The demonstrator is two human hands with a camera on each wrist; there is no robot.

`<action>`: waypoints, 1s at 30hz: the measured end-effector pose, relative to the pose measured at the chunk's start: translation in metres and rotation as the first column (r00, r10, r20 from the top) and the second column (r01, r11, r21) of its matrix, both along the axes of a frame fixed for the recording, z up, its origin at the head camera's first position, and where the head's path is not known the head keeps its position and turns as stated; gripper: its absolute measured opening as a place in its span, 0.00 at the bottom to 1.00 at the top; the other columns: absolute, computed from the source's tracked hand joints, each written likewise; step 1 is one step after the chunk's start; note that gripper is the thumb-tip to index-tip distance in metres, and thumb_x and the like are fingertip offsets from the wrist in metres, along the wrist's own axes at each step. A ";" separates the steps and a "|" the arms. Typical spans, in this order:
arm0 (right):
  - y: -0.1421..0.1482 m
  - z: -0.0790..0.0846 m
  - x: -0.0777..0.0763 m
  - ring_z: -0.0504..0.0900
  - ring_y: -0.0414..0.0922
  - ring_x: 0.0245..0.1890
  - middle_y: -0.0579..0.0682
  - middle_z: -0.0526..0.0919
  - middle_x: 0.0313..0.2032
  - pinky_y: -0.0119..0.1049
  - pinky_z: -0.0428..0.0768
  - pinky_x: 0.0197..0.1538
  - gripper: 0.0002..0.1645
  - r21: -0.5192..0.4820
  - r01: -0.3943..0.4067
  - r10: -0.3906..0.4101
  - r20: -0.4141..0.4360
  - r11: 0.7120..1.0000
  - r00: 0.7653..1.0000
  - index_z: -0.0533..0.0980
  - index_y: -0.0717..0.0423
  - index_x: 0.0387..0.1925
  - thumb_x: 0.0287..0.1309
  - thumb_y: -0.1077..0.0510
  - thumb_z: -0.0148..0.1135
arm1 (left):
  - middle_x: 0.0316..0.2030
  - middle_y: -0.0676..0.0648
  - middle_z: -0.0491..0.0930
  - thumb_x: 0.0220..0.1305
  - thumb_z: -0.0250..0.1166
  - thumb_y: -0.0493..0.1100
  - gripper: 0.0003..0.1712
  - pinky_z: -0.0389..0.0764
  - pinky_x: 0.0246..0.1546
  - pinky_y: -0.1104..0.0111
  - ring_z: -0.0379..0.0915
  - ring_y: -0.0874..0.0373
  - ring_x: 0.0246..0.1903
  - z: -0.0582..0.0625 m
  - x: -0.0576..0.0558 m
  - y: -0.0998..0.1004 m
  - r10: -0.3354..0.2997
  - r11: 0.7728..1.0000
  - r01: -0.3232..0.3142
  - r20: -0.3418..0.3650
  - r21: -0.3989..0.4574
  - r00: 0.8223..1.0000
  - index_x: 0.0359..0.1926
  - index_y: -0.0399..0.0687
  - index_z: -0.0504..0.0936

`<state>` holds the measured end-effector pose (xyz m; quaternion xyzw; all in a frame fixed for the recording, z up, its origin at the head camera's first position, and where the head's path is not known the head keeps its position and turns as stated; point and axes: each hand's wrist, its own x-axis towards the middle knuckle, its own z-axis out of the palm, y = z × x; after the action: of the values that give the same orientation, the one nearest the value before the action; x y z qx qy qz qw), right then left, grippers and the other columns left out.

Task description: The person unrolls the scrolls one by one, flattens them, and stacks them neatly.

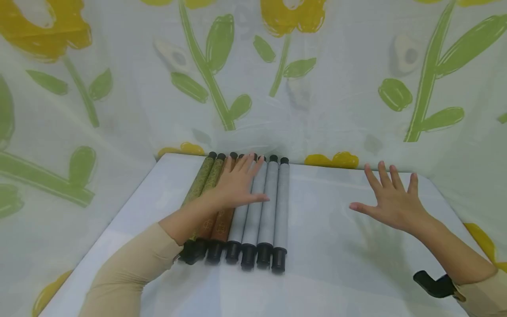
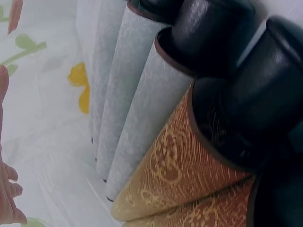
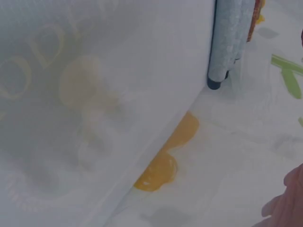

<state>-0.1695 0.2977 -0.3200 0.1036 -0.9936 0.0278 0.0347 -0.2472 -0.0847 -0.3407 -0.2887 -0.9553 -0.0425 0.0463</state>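
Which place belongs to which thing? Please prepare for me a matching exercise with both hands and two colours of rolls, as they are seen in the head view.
Things:
1. Left hand
2. Right hand
3. Grey rolls
4. Green rolls

Places:
A. At the right end of the row of rolls
B. Spread over the right part of the white tabletop
C. At the left end of the row
D. Spread over the row

Right pairs: 1-D, 2-B, 3-A, 4-C
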 end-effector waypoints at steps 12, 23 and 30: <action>-0.010 0.002 -0.007 0.24 0.66 0.69 0.67 0.26 0.71 0.68 0.15 0.56 0.67 0.002 0.001 -0.001 0.041 1.000 0.999 0.29 0.53 0.73 0.51 0.21 0.48 | 0.74 0.41 0.34 0.53 0.52 0.78 0.60 0.30 0.65 0.40 0.28 0.46 0.73 -0.001 0.007 0.013 -0.038 0.999 0.038 -0.003 -0.004 0.999 0.75 0.57 0.34; -0.022 0.006 -0.015 0.28 0.69 0.69 0.68 0.28 0.71 0.69 0.17 0.57 0.68 0.007 0.005 -0.005 0.059 1.000 0.998 0.32 0.56 0.73 0.50 0.19 0.45 | 0.73 0.39 0.38 0.47 0.58 0.77 0.65 0.36 0.66 0.40 0.35 0.43 0.72 -0.004 0.008 0.024 -0.020 1.000 0.020 -0.001 0.023 1.000 0.75 0.58 0.34; -0.039 -0.002 -0.019 0.30 0.70 0.69 0.67 0.30 0.71 0.68 0.17 0.58 0.67 -0.035 -0.026 0.027 0.057 0.999 0.998 0.35 0.57 0.73 0.50 0.20 0.47 | 0.73 0.39 0.41 0.44 0.61 0.78 0.68 0.42 0.66 0.41 0.41 0.43 0.71 -0.016 0.008 0.024 -0.008 1.000 0.008 0.002 0.024 1.000 0.75 0.57 0.36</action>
<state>-0.1887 0.2583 -0.3217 0.1153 -0.9921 0.0484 0.0078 -0.2396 -0.0607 -0.3569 -0.2918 -0.9537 -0.0546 0.0486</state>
